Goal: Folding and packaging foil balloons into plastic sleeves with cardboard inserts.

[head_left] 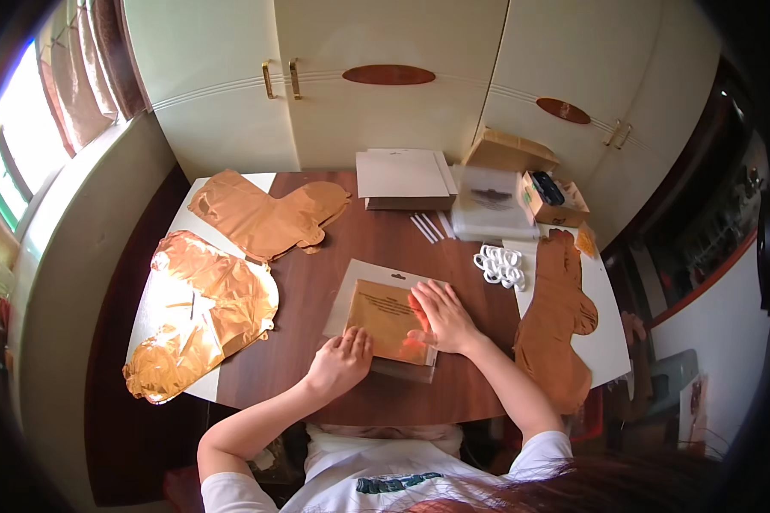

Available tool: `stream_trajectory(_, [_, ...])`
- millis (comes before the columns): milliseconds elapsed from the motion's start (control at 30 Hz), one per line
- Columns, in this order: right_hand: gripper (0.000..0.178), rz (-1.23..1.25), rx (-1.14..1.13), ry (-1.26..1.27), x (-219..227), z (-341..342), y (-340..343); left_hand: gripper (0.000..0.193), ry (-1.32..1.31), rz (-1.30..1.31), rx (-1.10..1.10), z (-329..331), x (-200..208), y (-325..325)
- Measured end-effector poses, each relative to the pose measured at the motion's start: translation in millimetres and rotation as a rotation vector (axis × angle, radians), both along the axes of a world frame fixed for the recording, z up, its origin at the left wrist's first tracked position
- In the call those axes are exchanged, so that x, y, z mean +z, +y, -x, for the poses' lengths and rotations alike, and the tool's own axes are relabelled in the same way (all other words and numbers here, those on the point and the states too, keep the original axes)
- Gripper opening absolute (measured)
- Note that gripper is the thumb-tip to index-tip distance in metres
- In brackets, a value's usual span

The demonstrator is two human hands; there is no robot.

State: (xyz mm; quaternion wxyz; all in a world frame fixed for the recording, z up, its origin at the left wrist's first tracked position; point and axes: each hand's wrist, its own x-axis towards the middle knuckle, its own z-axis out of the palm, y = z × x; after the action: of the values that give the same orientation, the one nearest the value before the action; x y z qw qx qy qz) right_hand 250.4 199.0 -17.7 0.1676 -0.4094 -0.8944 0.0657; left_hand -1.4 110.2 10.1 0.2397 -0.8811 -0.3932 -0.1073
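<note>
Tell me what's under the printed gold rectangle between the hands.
Around the gold rectangle, a pale sheet shows along the left and top edges, and apparently clear plastic along the lower edge. Whatever lies beneath the middle is covered.

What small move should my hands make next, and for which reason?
Perhaps smooth the packet with the right hand while the left hand holds it: the right hand lies spread over its right side, and the left hand's curled fingers are at its left edge.
</note>
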Motion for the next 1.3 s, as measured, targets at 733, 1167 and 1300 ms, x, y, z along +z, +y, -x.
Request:
stream_trajectory(733, [0.064, 0.072, 0.181, 0.017, 18.8, 20.1, -30.7, 0.034, -0.382, 0.312, 0.166, 50.8, 18.0, -19.3])
stream_trajectory(1167, [0.063, -0.062, 0.172, -0.046, 5.7, 23.1, -30.7, 0.043, -0.403, 0.514, 0.162, 52.6, 14.5, 11.4])
stream_trajectory(1300, [0.063, -0.074, 0.170, -0.041, 5.0, 23.6, -30.2, 0.040, -0.382, 0.512, 0.146, 55.5, 9.7, 24.4])
